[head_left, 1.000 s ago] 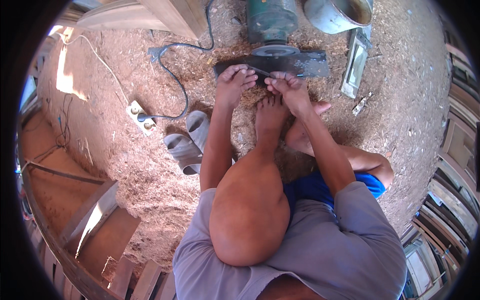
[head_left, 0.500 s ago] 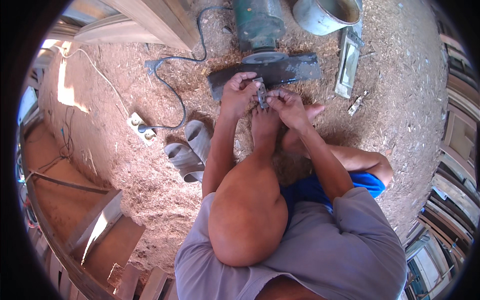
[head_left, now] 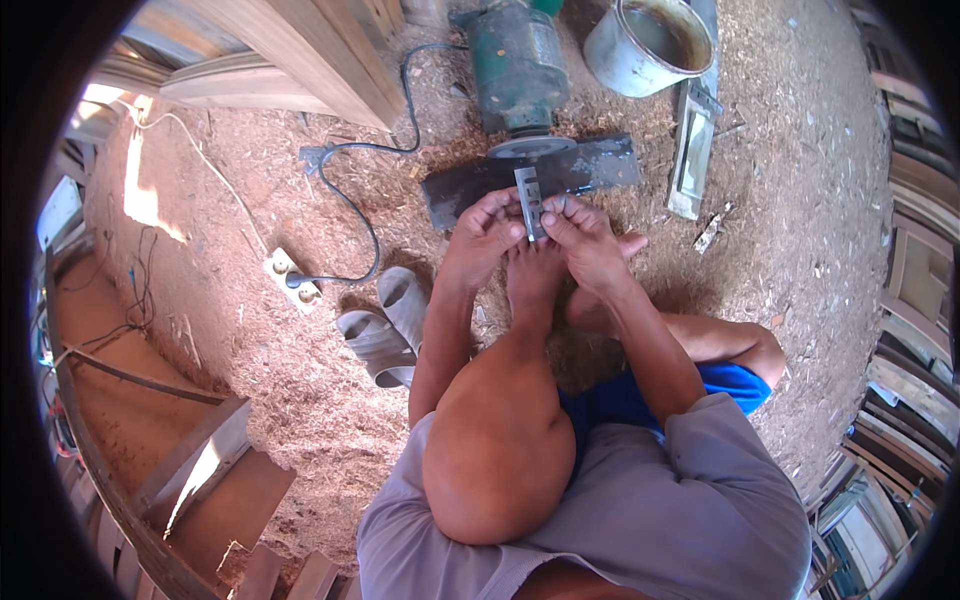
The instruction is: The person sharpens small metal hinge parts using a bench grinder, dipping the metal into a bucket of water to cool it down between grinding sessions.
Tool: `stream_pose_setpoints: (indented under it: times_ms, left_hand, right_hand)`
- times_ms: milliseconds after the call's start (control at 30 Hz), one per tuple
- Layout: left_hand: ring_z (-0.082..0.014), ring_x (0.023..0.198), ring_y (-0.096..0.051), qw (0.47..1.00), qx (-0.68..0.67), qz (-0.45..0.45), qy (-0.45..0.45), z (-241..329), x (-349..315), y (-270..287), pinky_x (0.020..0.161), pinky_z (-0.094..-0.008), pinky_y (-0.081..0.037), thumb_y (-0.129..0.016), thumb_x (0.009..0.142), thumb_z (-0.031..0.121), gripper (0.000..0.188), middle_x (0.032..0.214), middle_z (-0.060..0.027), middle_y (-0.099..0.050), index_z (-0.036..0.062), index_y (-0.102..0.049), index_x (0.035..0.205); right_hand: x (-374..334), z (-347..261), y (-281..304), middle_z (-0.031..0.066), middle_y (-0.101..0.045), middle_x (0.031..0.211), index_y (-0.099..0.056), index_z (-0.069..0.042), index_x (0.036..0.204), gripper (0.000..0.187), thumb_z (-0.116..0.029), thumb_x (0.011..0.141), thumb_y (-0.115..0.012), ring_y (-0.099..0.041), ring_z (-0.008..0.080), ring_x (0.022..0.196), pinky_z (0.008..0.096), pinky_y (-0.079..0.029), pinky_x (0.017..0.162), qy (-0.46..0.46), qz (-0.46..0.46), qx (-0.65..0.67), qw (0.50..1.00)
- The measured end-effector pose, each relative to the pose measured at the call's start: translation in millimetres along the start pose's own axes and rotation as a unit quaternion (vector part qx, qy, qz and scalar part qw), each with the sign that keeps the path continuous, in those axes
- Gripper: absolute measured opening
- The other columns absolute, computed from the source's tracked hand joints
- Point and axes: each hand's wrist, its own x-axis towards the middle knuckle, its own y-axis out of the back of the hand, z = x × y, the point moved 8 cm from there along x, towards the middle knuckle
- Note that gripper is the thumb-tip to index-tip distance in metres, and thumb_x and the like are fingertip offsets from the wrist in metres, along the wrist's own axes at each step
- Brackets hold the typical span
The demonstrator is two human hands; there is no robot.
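Observation:
A narrow flat metal plate with dark slots (head_left: 530,200) is held upright between my two hands, above my bare foot. Fingers and thumb of my left hand (head_left: 485,240) are closed on its left edge. On the right edge, the thumb and fingertips of my right hand (head_left: 585,240) pinch it. Just beyond the plate is the grey disc (head_left: 532,147) of a green grinder motor (head_left: 515,70). Under the disc lies a dark, wet-looking board (head_left: 605,162).
A pale bucket (head_left: 620,55) stands at the far right, near a long slotted tool (head_left: 692,150). At the left, a dark cable (head_left: 375,225) runs to a power strip (head_left: 290,280). Grey sandals (head_left: 385,330) lie beside my left forearm. Wood shavings cover the ground.
Both hands have drawn slightly nearer to me with the metal plate. It has turned, so its slotted face shows more fully. The whole view has shifted a little.

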Motion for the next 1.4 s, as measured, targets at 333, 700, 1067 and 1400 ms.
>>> stream_pose_setpoints:
  times_ms: [333,700,1067,1400]
  left_hand:
    - [-0.0259,0.102,-0.063,0.975,-0.204,-0.074,0.044,-1.5,-1.0,-0.4,0.084,-0.0371,-0.054,-0.07,0.082,0.039,0.064,0.116,-0.0169,-0.062,-0.0041,-0.05,0.126]
    - [-0.0326,0.115,-0.055,0.978,-0.188,-0.084,0.028,-6.7,-2.0,10.2,0.094,-0.0463,-0.049,-0.07,0.082,0.032,0.047,0.099,-0.0146,-0.069,-0.0021,-0.059,0.112]
    - [-0.0315,0.111,-0.057,0.978,-0.191,-0.074,0.032,0.1,-0.1,6.1,0.093,-0.0455,-0.049,-0.069,0.082,0.039,0.05,0.098,-0.0129,-0.067,-0.0012,-0.06,0.111]
    - [-0.0286,0.104,-0.06,0.983,-0.168,-0.068,0.014,2.2,-1.7,12.2,0.091,-0.0443,-0.048,-0.065,0.084,0.043,0.047,0.093,-0.011,-0.065,-0.0001,-0.062,0.105]
  right_hand:
    - [-18.6,17.4,-27.2,-0.0016,-0.06,0.083,-0.063,-0.003,0.102,0.013,-0.01,0.093,-0.058,-0.051,0.0063,0.071,0.021,-0.045,0.066,-0.091,-0.025,0.054,0.994]
    - [-19.7,25.9,-30.6,-0.0005,-0.06,0.089,-0.061,-0.002,0.108,0.018,-0.01,0.092,-0.06,-0.052,0.007,0.07,0.0205,-0.047,0.065,-0.101,-0.032,0.093,0.99]
    - [-22.0,25.7,-29.3,0.0007,-0.059,0.099,-0.058,-0.002,0.111,0.02,-0.009,0.093,-0.058,-0.054,0.0092,0.085,0.0239,-0.047,0.075,-0.125,-0.065,0.102,0.985]
    - [-23.3,29.5,-27.3,-0.0016,-0.059,0.096,-0.061,-0.003,0.109,0.018,-0.011,0.093,-0.059,-0.054,0.0069,0.082,0.0226,-0.047,0.072,-0.13,-0.072,0.041,0.988]
